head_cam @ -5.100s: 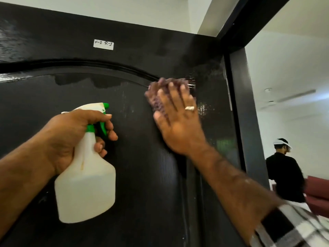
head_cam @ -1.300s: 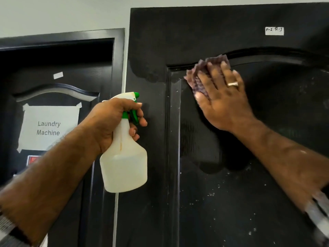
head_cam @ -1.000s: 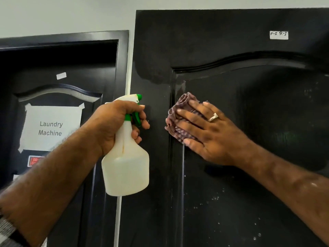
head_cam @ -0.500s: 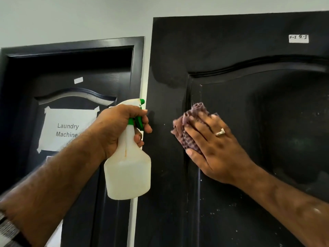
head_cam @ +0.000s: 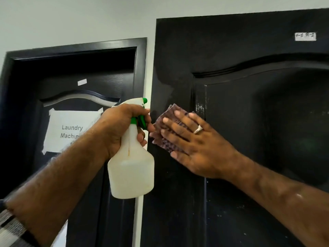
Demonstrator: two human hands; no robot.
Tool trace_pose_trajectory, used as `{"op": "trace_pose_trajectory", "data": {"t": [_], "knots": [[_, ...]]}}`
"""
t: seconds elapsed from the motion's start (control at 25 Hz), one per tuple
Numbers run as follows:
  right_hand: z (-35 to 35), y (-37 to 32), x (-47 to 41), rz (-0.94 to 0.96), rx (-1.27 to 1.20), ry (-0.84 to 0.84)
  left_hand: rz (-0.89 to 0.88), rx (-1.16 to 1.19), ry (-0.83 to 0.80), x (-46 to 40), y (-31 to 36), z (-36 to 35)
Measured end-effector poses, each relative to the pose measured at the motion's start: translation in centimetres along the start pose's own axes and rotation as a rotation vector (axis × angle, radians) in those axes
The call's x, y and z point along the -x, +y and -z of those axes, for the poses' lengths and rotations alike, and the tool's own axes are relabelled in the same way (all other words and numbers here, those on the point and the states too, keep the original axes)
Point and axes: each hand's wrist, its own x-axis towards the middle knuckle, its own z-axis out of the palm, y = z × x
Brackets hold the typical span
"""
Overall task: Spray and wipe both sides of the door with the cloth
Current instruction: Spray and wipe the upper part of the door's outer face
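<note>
The black panelled door (head_cam: 231,50) fills the right half of the view, with wet streaks and droplets on its surface. My right hand (head_cam: 195,145) presses a folded maroon cloth (head_cam: 165,122) flat against the door's left stile, near its edge. My left hand (head_cam: 121,127) grips the neck of a white spray bottle (head_cam: 130,172) with a green trigger and nozzle, held upright just left of the cloth. Most of the cloth is hidden under my fingers.
A second black door (head_cam: 80,90) stands at the left in its frame, with a taped paper sign (head_cam: 71,131) reading "Laundry Machine". A narrow white strip of wall separates the two doors. A small white label (head_cam: 305,36) is stuck near the top right of the wiped door.
My right hand has slid the cloth down from the top of the panel and leftward onto the door's left stile. The view has shifted left; the bottle stays held upright.
</note>
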Motion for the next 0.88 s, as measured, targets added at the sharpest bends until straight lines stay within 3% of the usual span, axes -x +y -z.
{"op": "trace_pose_trajectory", "data": {"t": [0.04,0.12,0.2,0.28,0.36,0.48,0.56,0.64,0.76,0.8,0.88], "knots": [[-0.2,1.2,-0.7,0.015,0.022,0.052,0.011,-0.006,0.012,0.1,-0.1,0.6],[-0.4,4.3,-5.0,-0.157,0.03,0.173,0.035,-0.017,0.025,0.4,-0.4,1.7],[0.9,6.6,-10.4,-0.386,-0.025,0.125,0.038,-0.015,0.043,0.5,-0.6,2.5],[1.5,6.2,-12.9,-0.46,-0.117,0.061,0.026,-0.018,0.074,0.7,-0.8,3.4],[1.0,3.9,-10.9,-0.348,-0.076,0.063,0.015,-0.02,0.072,1.0,-0.8,4.3],[0.0,0.4,-2.8,0.046,0.027,0.01,0.003,-0.006,0.067,1.6,-0.4,5.3],[0.0,2.7,-1.5,0.19,0.07,0.002,-0.002,-0.014,0.068,2.0,-0.1,5.4],[0.6,6.6,-5.1,0.006,0.048,0.094,-0.004,-0.029,0.061,2.2,0.2,5.2],[2.3,8.2,-12.3,-0.455,-0.083,0.003,-0.007,-0.01,0.07,2.5,-0.1,4.9],[2.0,6.6,-13.1,-0.49,-0.108,0.003,-0.003,-0.003,0.073,2.6,-0.4,4.8],[0.9,1.9,-11.0,-0.384,-0.055,0.006,0.006,0.002,0.077,2.8,-0.9,4.9]]}}
